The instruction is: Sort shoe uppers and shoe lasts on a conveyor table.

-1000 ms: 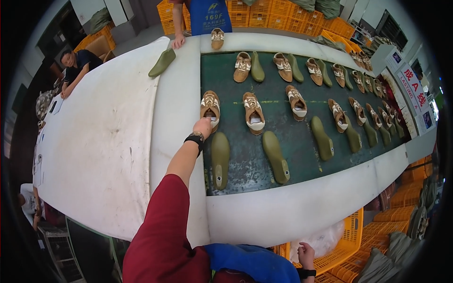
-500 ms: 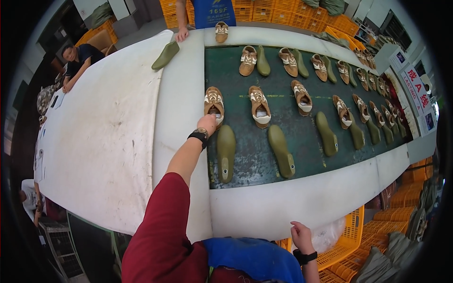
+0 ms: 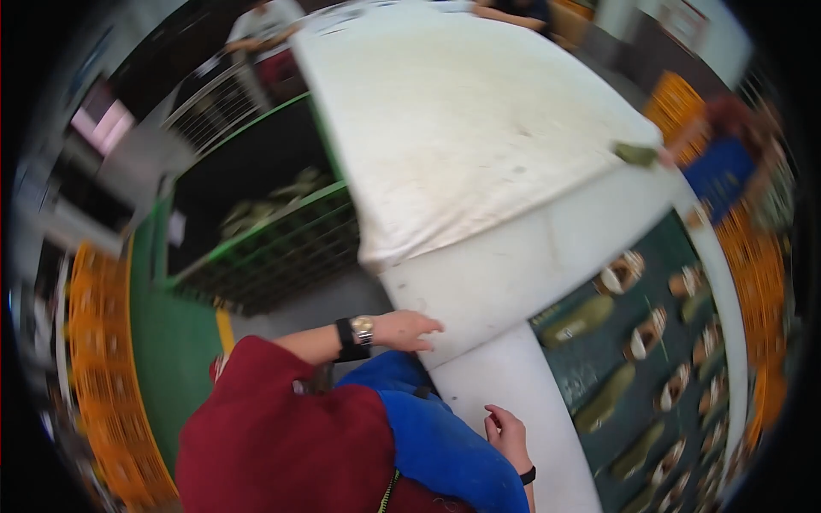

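My left hand [image 3: 410, 329], a watch and a black band at its wrist, reaches over the near edge of the white tabletop [image 3: 487, 299]. Its fingers are stretched out with nothing visible in them. Lower down, my right hand [image 3: 509, 434] is over the white border beside the green conveyor belt [image 3: 569, 372]. Its fingers are loosely bent and slightly apart, holding nothing that I can see. On the belt, nearest my hands, are a green shoe last [image 3: 580, 321], another green last [image 3: 605, 398] and a brown-and-white sneaker [image 3: 621, 272]. Motion blurs the picture.
More sneakers and lasts line the belt. A green wire-sided bin [image 3: 269, 235] with dull green items stands left of the table. At the far right a person in a blue apron [image 3: 718, 175] is near a green last [image 3: 635, 154]. Orange crates [image 3: 103, 368] are stacked at left.
The view has swung left, bringing the green bin in. My left hand has left the sneaker on the belt and come back toward my body. That sneaker remains on the belt.
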A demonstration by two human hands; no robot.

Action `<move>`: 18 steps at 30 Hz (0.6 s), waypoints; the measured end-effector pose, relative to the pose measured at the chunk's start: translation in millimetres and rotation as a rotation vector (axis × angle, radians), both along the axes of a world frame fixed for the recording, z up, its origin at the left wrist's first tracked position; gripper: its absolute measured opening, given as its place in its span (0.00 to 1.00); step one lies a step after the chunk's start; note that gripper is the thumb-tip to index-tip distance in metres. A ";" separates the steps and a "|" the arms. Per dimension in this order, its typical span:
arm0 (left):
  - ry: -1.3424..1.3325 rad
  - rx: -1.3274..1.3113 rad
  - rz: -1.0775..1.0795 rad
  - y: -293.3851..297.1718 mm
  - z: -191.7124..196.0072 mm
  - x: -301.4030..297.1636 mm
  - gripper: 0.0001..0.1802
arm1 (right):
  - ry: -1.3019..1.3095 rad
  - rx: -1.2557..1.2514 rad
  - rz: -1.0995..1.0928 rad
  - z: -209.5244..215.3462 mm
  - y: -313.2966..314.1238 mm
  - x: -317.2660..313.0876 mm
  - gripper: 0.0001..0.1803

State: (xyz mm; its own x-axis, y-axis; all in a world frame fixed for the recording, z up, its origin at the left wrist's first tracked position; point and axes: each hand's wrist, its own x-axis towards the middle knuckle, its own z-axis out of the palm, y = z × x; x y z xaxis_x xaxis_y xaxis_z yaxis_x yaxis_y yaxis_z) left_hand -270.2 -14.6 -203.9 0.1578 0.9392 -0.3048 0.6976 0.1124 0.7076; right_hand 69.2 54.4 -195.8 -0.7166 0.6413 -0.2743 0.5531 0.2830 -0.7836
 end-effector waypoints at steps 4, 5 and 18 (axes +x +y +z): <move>0.060 -0.228 0.727 -195.0 -16.1 -33.9 0.24 | 0.031 0.109 0.485 13.9 6.6 -60.3 0.12; 0.238 -0.332 0.836 -242.0 -29.5 -36.3 0.24 | 0.032 0.089 0.573 18.5 2.5 -79.4 0.12; -0.270 -1.006 1.772 -513.6 -185.0 15.5 0.47 | -0.122 0.179 1.400 37.8 -100.3 -337.2 0.16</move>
State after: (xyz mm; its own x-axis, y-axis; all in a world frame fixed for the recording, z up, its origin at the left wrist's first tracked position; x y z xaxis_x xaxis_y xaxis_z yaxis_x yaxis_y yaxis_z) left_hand -254.7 -528.2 -388.9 -0.4221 -0.3601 -0.8320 -0.6755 0.7370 0.0237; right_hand -268.0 -45.8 -158.0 -0.7573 -0.5372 -0.3715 -0.2030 0.7343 -0.6478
